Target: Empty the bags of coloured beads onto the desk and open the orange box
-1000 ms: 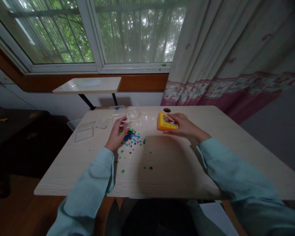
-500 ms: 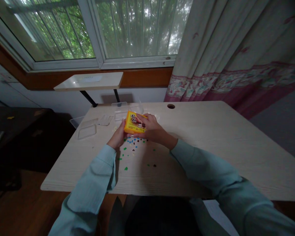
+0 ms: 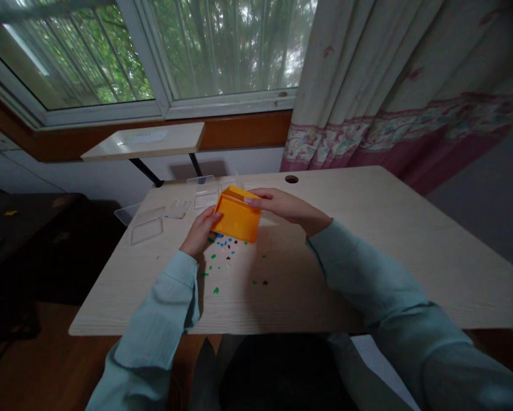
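Note:
A yellow-orange plastic box [image 3: 238,220] is held above the table, opened so that its plain inner faces show. The printed face is out of sight, and I cannot make out anything inside. My left hand [image 3: 200,231] grips its left edge, thumb on the near side. At the upper right, my right hand [image 3: 286,208] is closed on its edge, with the fingers behind partly hidden. Below the box, small green, blue and dark pieces [image 3: 215,290] lie scattered on the table.
Several clear plastic cases [image 3: 147,230] lie at the left of the pale wooden table [image 3: 367,251]. A small raised shelf [image 3: 145,141] stands at the back left. A cable hole [image 3: 291,179] sits near the rear edge, with a curtain [image 3: 359,108] behind.
The box has gone from closed, printed side up, to opened with plain orange faces showing. My right hand has shifted from its face to its upper right edge. The view has shifted slightly.

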`<action>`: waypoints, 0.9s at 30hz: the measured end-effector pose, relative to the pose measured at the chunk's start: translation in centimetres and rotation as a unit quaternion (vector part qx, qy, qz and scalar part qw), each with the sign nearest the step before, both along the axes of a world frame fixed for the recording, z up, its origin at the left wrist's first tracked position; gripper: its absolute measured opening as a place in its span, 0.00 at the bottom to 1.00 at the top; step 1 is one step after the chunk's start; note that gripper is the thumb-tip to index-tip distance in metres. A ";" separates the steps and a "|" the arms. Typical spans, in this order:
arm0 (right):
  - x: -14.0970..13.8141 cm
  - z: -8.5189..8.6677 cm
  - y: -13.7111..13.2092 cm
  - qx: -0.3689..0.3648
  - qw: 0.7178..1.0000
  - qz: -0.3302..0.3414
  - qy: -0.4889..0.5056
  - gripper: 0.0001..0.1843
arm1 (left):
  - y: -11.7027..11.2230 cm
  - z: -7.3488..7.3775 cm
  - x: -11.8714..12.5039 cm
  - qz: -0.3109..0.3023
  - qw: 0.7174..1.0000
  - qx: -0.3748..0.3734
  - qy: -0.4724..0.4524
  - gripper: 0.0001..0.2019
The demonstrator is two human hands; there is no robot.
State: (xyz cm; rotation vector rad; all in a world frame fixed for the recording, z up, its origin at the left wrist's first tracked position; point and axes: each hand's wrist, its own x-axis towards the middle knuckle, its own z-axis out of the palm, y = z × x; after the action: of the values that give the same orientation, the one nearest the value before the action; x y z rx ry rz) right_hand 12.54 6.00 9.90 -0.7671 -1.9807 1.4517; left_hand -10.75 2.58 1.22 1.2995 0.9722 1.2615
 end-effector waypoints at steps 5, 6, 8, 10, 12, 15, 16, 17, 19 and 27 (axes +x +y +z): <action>1.1 0.7 0.2 -0.013 1.000 -0.019 0.016 0.24 | 0.3 -0.5 -0.5 0.057 0.997 0.022 0.042 0.20; 1.1 0.7 0.2 -0.016 0.999 -0.026 0.021 0.25 | 0.3 -0.5 -0.5 0.065 0.997 0.026 0.042 0.19; 1.1 0.8 0.2 -0.020 0.999 -0.033 0.029 0.25 | 0.3 -0.4 -0.5 0.069 0.996 0.034 0.040 0.18; 1.2 1.0 0.1 -0.023 0.998 -0.033 0.037 0.25 | 0.1 -0.2 -0.4 0.066 0.996 0.046 0.042 0.18; 1.2 1.2 -0.1 -0.025 0.998 -0.033 0.047 0.25 | -0.1 0.0 -0.3 0.072 0.995 0.057 0.045 0.19; 1.4 1.9 -0.5 -0.024 0.998 -0.036 0.054 0.25 | -0.4 0.5 -0.1 0.094 0.992 0.070 0.045 0.21; 1.5 2.1 -0.6 -0.021 0.998 -0.034 0.054 0.25 | -0.6 0.7 -0.1 0.103 0.991 0.077 0.047 0.21; 1.6 2.2 -0.7 -0.017 0.998 -0.031 0.053 0.24 | -0.7 0.9 0.0 0.112 0.989 0.088 0.051 0.21; 1.9 2.4 -0.7 -0.005 0.998 -0.024 0.052 0.23 | -1.0 1.4 0.1 0.139 0.981 0.117 0.065 0.20; 3.7 1.8 0.6 0.010 0.999 -0.022 0.032 0.26 | -1.5 2.5 -0.2 0.184 0.951 0.194 0.157 0.16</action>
State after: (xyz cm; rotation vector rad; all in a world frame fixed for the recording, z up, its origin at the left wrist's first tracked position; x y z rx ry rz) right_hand 16.26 6.61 11.65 -0.7425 -1.9157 1.4126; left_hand -10.97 1.06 3.72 1.7163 1.2787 1.6209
